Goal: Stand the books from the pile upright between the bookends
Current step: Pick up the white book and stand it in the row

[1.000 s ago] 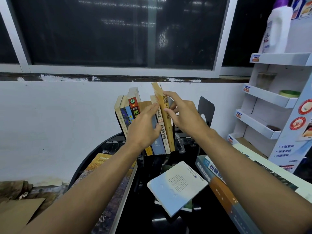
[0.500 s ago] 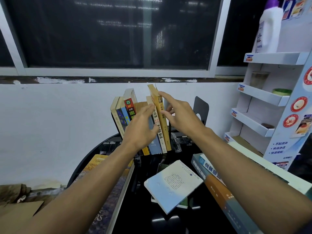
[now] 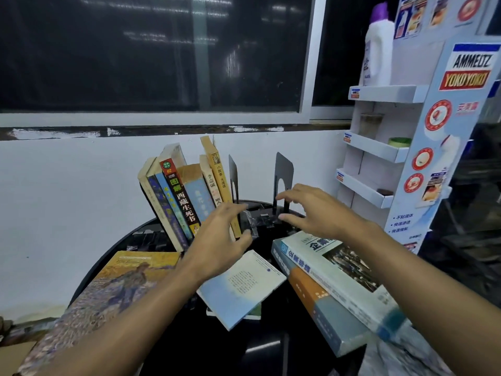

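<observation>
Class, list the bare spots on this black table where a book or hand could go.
Free: the gap between the left bookend and right bookend, though small clear clutter lies there; the near table below the pale blue book. Crowded: the leaning row and the stacked thick books.

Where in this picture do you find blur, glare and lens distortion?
Head view: both the left hand and right hand are smeared by motion, while the book spines read sharp; the dark window mirrors lamps as streaks; the black table carries a small glint; the wide lens tilts the shelf at the right edge.
</observation>
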The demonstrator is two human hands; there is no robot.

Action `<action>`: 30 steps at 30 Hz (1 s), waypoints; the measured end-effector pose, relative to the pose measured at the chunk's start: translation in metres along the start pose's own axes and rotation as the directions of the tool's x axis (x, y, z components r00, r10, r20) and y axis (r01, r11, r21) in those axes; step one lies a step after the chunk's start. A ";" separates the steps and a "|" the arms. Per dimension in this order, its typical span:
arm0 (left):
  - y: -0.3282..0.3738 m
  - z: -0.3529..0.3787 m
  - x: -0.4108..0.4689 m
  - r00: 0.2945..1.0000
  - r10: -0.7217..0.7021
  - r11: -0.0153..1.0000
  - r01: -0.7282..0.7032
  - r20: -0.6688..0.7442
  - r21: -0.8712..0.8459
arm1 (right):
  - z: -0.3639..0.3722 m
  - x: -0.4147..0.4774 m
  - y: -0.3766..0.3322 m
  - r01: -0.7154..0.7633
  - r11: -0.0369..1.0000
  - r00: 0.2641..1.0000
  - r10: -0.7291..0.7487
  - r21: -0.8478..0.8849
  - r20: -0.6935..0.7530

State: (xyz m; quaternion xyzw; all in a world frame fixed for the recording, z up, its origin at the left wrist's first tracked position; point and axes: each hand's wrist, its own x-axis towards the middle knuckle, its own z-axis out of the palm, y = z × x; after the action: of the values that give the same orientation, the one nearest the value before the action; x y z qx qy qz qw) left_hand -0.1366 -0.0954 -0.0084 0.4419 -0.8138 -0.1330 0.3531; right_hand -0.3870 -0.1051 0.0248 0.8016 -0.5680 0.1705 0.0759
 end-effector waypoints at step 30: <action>0.040 0.092 -0.015 0.961 -0.123 0.988 0.096 0.248 0.118 | -0.006 -0.119 0.087 -0.401 0.915 0.888 0.373 0.052 0.270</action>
State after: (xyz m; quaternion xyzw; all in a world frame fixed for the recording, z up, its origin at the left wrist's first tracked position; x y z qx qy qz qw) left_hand -0.2199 -0.0692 -0.0595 0.4835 -0.8326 -0.1652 0.2141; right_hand -0.5049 -0.0277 -0.0184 0.6901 -0.7116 0.1080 -0.0758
